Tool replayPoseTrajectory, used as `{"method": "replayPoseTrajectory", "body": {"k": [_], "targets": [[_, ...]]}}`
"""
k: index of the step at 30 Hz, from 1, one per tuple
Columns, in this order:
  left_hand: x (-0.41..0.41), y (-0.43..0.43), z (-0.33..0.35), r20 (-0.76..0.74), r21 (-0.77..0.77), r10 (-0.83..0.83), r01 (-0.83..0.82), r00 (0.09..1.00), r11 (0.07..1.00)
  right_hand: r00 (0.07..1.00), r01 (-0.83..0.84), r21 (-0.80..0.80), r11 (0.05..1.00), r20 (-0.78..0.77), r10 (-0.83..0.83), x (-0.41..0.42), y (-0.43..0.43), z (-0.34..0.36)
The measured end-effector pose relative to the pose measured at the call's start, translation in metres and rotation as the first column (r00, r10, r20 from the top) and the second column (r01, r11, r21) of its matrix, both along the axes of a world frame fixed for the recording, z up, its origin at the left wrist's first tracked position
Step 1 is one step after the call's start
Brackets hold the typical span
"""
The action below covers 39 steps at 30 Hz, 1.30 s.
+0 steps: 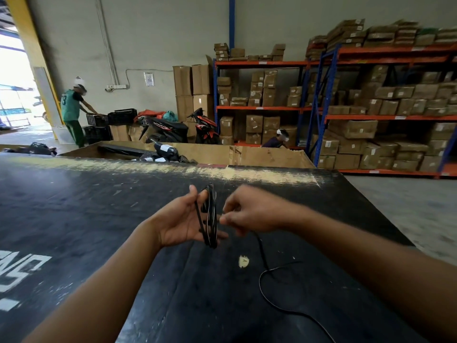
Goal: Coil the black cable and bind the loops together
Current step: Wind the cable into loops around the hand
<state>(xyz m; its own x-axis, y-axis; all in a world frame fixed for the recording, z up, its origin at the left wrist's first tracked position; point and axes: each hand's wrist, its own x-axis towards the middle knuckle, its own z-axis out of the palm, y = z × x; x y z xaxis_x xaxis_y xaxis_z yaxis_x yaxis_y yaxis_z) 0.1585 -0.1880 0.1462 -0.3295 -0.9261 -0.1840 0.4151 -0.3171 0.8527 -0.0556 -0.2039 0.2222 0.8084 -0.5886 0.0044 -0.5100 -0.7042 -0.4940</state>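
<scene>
Both arms are out over the scuffed black table point(99, 206). The left hand point(183, 222) is spread open, palm turned right, with the black cable point(210, 216) wound in several loops around its fingers. Just to the right, the right hand point(249, 212) is closed, pinching the loose strand close beside the coil. From there the free end drops to the tabletop and snakes toward the near edge. Far behind stand shelves of cardboard boxes point(385, 95) and a parked scooter point(165, 131).
</scene>
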Motion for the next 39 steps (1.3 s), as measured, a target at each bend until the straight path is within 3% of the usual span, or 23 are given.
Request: {"method": "replayPoseTrajectory", "body": {"k": [9,14,19,29,39], "targets": [[0.007,-0.007,0.01,-0.141,-0.01,0.076,-0.078,0.987,0.997,0.998,-0.048,0.379,0.924,0.063,0.026,-0.009,0.03,-0.087],[0.003,-0.005,0.014,-0.159,-0.04,0.084,-0.091,0.984,0.995,0.988,-0.152,0.447,0.882,0.084,0.128,-0.011,0.042,-0.11],[-0.007,0.001,0.022,-0.212,-0.099,-0.041,0.02,0.976,0.995,0.99,-0.139,0.454,0.88,0.06,0.125,-0.01,0.043,-0.13],[-0.047,0.026,0.033,-0.124,-0.174,-0.398,0.375,0.909,0.91,1.0,0.002,0.173,0.985,0.004,-0.002,-0.014,-0.024,-0.124],[-0.059,0.036,0.016,0.068,-0.041,-0.465,0.468,0.883,0.883,0.991,0.125,-0.128,0.984,-0.029,-0.13,-0.025,-0.094,-0.045]]}}
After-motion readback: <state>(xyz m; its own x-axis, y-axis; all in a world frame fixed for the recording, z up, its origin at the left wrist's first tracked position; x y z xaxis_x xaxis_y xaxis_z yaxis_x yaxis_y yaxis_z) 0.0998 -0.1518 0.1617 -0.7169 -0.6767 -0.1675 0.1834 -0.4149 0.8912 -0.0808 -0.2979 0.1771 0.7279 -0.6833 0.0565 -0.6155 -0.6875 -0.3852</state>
